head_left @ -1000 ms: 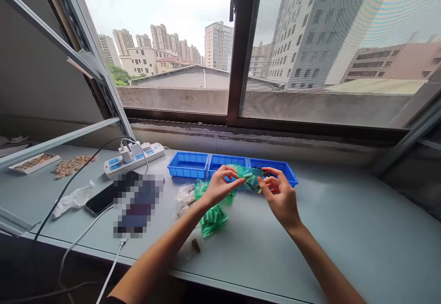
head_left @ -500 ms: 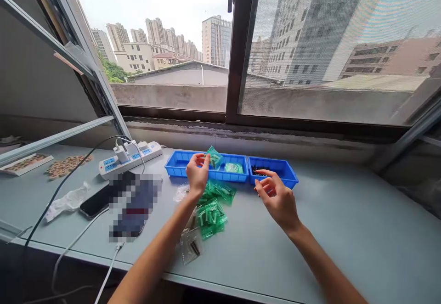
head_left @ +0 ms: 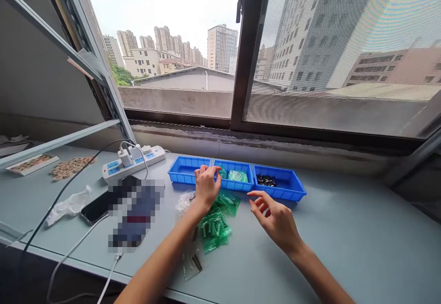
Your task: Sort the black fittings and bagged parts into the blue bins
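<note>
My left hand (head_left: 207, 187) is over the front wall of the middle blue bin (head_left: 237, 185), fingers pinched together. A small green plastic bag (head_left: 223, 172) shows at its fingertips, partly hidden by them and low in the bin. To the right lie green-and-white packets (head_left: 238, 176) in the same bin. My right hand (head_left: 275, 221) hovers over the table in front of the right blue bin (head_left: 289, 188), its fingers curved, apart and holding nothing. Small black parts (head_left: 266, 180) lie in that bin. Between my arms are green bags of parts (head_left: 215, 228).
A left blue bin (head_left: 182, 177) joins the row. Clear bags (head_left: 193, 263) lie near the front edge. Further left are a power strip (head_left: 134, 162), phones with cables (head_left: 94, 210), crumpled white plastic (head_left: 70, 205) and small tan pieces (head_left: 70, 167). A window frame (head_left: 248, 56) stands behind.
My left hand has lowered the green bag from above the bins into the middle bin. My right hand has drawn back from the right bin, uncovering the black parts. The view has shifted slightly.
</note>
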The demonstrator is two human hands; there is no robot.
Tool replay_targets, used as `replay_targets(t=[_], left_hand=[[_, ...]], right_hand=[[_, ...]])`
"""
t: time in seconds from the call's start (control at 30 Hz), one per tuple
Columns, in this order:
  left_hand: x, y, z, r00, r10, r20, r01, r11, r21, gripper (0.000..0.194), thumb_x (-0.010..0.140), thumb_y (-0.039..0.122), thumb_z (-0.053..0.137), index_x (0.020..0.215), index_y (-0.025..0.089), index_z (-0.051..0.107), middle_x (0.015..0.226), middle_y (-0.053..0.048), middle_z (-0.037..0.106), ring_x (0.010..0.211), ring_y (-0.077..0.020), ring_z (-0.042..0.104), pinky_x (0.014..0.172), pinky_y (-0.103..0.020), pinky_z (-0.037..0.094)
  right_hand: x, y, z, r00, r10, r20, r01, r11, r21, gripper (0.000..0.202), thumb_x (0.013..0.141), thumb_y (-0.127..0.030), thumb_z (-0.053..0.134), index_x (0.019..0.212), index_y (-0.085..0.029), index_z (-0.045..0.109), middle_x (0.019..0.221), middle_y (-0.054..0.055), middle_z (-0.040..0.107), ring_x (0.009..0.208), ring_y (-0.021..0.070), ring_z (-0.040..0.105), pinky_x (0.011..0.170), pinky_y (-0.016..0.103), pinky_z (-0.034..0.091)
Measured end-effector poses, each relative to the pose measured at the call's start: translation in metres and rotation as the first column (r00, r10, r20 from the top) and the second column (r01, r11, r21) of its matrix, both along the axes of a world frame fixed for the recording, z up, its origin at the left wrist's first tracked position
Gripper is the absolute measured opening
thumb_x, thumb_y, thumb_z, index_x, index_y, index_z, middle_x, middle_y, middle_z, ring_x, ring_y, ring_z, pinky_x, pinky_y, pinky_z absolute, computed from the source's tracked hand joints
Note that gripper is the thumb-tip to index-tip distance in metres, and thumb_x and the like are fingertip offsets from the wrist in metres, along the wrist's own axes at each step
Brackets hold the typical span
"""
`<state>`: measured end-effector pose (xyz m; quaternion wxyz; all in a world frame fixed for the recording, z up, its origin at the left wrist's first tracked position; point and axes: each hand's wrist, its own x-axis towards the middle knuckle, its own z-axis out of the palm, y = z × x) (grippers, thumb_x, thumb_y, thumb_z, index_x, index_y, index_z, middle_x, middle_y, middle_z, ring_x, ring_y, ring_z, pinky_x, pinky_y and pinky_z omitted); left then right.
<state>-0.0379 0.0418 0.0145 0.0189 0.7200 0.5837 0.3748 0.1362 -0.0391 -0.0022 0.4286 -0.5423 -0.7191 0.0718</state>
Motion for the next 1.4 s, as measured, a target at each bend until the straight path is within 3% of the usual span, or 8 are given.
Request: replay_targets(t=[0.17,0.3,0.43,0.6,0.7,0.87,1.07,1.4], left_hand=[[0.000,0.000,-0.003,0.987,-0.061,-0.149,0.076,0.993,0.094,0.022,0.084,0.014,0.046,0.097,0.021,0.063,0.106,-0.005,0.066,0.104,-0.0223,0.054,0.088,-0.037,0.033],[0.001,0.002,-0.011,0.931,-0.213,-0.297,0.226,0.974,0.008,0.022,0.088,0.021,0.044,0.101,0.020,0.061,0.099,-0.004,0.067,0.100,-0.0210,0.056,0.093,-0.037,0.031],[0.002,0.002,-0.017,0.903,-0.217,-0.370,0.215,0.975,-0.049,0.022,0.090,0.027,0.044,0.099,0.017,0.062,0.094,-0.005,0.067,0.097,-0.0220,0.056,0.095,-0.039,0.031],[0.003,-0.006,-0.003,0.900,-0.259,-0.349,0.275,0.961,-0.004,0.020,0.089,0.030,0.045,0.094,0.019,0.062,0.096,-0.004,0.063,0.096,-0.0206,0.055,0.091,-0.038,0.033],[0.002,-0.012,0.008,0.838,-0.402,-0.369,0.415,0.909,-0.050,0.019,0.086,0.034,0.052,0.087,0.020,0.064,0.092,-0.002,0.061,0.084,-0.0171,0.057,0.085,-0.034,0.036],[0.002,-0.020,0.015,0.710,-0.589,-0.386,0.554,0.805,-0.210,0.018,0.071,0.037,0.069,0.077,0.020,0.066,0.084,-0.002,0.061,0.078,-0.0169,0.059,0.078,-0.031,0.040],[0.002,-0.021,0.006,0.741,-0.610,-0.282,0.512,0.784,-0.351,0.043,0.047,0.033,0.083,0.085,0.021,0.067,0.082,-0.002,0.062,0.078,-0.0222,0.061,0.065,-0.028,0.043],[0.010,-0.025,0.005,0.774,-0.571,-0.274,0.510,0.818,-0.265,0.017,0.080,0.027,0.055,0.076,0.018,0.069,0.080,-0.004,0.063,0.064,-0.0151,0.060,0.055,-0.023,0.040]], right_hand=[[0.001,0.001,-0.001,1.000,0.010,0.019,-0.009,1.000,-0.023,0.019,0.085,-0.033,0.046,0.091,-0.024,0.062,0.061,-0.005,0.063,0.044,0.0100,0.057,0.046,0.021,0.045],[-0.001,0.001,-0.001,0.998,0.040,0.058,-0.037,0.998,-0.055,0.016,0.084,-0.029,0.047,0.088,-0.025,0.062,0.066,-0.004,0.066,0.050,0.0109,0.060,0.049,0.022,0.047],[-0.003,0.002,-0.004,0.984,0.116,0.134,-0.112,0.993,-0.039,0.014,0.082,-0.023,0.050,0.090,-0.024,0.061,0.082,-0.001,0.069,0.067,0.0143,0.064,0.060,0.026,0.050],[-0.005,0.004,-0.011,0.950,0.215,0.226,-0.216,0.976,-0.020,0.015,0.079,-0.018,0.054,0.091,-0.023,0.061,0.097,0.004,0.067,0.088,0.0196,0.063,0.074,0.033,0.049],[-0.004,0.005,-0.012,0.942,0.234,0.241,-0.237,0.971,-0.015,0.012,0.080,-0.018,0.053,0.088,-0.022,0.061,0.097,0.005,0.067,0.088,0.0200,0.063,0.073,0.033,0.048],[0.000,0.004,-0.003,0.986,0.103,0.133,-0.114,0.990,0.082,0.018,0.087,-0.029,0.048,0.078,-0.022,0.062,0.079,0.003,0.069,0.072,0.0173,0.063,0.065,0.030,0.047],[0.004,-0.002,0.005,0.994,-0.056,-0.093,0.068,0.989,0.132,0.032,0.088,-0.040,0.043,0.073,-0.022,0.065,0.066,0.002,0.069,0.058,0.0155,0.062,0.052,0.025,0.046],[0.004,-0.004,0.006,0.990,-0.061,-0.126,0.084,0.980,0.182,0.034,0.087,-0.038,0.043,0.070,-0.020,0.067,0.059,0.001,0.067,0.052,0.0138,0.062,0.049,0.023,0.044]])
